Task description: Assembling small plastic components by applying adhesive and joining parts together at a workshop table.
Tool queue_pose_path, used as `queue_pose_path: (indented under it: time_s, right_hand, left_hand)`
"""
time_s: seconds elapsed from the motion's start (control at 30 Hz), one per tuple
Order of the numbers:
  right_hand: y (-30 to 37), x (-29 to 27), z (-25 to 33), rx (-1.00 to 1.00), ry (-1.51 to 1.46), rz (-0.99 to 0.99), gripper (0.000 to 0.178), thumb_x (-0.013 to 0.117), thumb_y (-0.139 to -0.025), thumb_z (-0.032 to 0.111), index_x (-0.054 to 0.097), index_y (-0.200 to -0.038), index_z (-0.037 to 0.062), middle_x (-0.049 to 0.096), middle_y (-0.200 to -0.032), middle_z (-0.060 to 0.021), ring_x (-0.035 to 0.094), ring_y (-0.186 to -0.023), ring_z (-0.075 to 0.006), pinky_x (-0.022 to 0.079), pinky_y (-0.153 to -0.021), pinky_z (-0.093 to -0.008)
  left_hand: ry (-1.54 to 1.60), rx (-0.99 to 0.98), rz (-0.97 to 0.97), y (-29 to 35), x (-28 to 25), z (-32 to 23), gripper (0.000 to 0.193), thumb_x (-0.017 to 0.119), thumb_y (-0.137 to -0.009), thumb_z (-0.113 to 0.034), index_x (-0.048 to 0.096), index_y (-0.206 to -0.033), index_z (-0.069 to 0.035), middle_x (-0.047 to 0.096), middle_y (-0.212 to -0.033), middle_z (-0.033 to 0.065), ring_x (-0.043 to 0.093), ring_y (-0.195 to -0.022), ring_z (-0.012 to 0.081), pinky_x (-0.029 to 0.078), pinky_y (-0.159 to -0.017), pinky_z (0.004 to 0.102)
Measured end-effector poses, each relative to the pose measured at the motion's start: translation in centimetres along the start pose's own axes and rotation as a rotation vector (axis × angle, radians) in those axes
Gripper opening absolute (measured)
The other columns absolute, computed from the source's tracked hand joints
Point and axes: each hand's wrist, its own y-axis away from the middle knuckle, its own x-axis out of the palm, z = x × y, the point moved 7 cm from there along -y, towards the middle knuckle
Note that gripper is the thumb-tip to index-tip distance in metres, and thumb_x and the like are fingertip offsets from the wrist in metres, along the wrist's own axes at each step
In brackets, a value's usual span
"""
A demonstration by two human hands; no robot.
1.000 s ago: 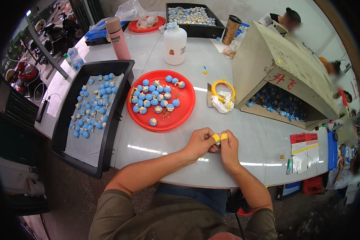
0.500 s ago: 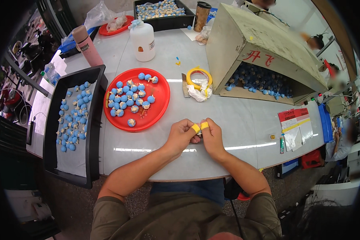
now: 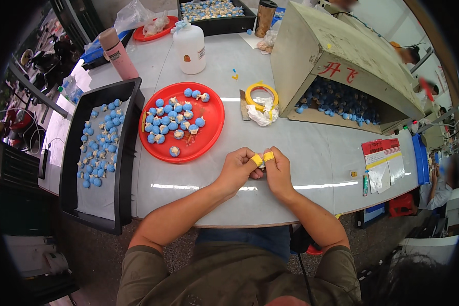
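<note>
My left hand (image 3: 238,170) and my right hand (image 3: 278,174) meet above the table near its front edge, thumbs side by side. Yellow tape (image 3: 269,156) is wrapped round each thumb. Both hands are closed, fingers pinched around a small pale piece (image 3: 262,166); most of it is hidden, so its kind cannot be told. Left of the hands, a round red tray (image 3: 209,137) holds several blue balls with cream-coloured tufts. One such ball (image 3: 174,151) lies apart from the others, near the tray's front rim.
At the left stands a long black tray (image 3: 126,178) of similar balls on white paper. A metal box (image 3: 311,51) with a heap of blue balls stands back right. Tape rolls (image 3: 261,92), a white bottle (image 3: 190,51), a pink flask (image 3: 118,55) and a far black tray (image 3: 219,25) are behind.
The whole view has shifted slightly, so the table's things appear a little farther right. My hands stay pinched together in nearly the same pose, with only slight finger movement.
</note>
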Motion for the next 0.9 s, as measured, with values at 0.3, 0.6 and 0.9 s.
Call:
queue_pose_path:
  time_s: [0.3, 0.6, 0.9]
  right_hand:
    - [-0.7, -0.8, -0.4, 0.235, -0.312, 0.042, 0.027, 0.048, -0.099, 0.019, 0.048, -0.076, 0.0052, 0.045, -0.066, 0.0023, 0.04, -0.063, -0.0048, 0.036, -0.056, -0.0235]
    - [-0.2, -0.4, 0.8, 0.229, -0.219, 0.112, 0.014, 0.056, -0.095, 0.016, 0.055, -0.1, 0.0022, 0.056, -0.073, -0.0002, 0.046, -0.059, -0.0043, 0.038, -0.053, -0.0207]
    - [-0.9, -1.1, 0.6, 0.226, -0.352, 0.21, 0.018, 0.057, -0.093, 0.011, 0.056, -0.107, 0.0005, 0.062, -0.081, -0.0036, 0.054, -0.064, -0.0068, 0.044, -0.058, -0.0205]
  left_hand:
    - [0.122, -0.046, 0.052, -0.8, -0.1, 0.3, 0.021, 0.059, -0.095, -0.022, 0.055, -0.1, -0.002, 0.065, -0.09, 0.0107, 0.065, -0.074, 0.0148, 0.053, -0.066, 0.0249]
    - [0.013, 0.264, -0.056, -0.5, -0.5, -1.9, 0.023, 0.06, -0.094, -0.016, 0.052, -0.108, 0.001, 0.063, -0.103, 0.0123, 0.063, -0.091, 0.0141, 0.055, -0.081, 0.0288]
    - [-0.063, 0.183, 0.059, -1.0, -1.0, -1.9, 0.024, 0.06, -0.094, -0.011, 0.053, -0.111, 0.003, 0.062, -0.107, 0.0124, 0.063, -0.098, 0.0162, 0.055, -0.085, 0.0304]
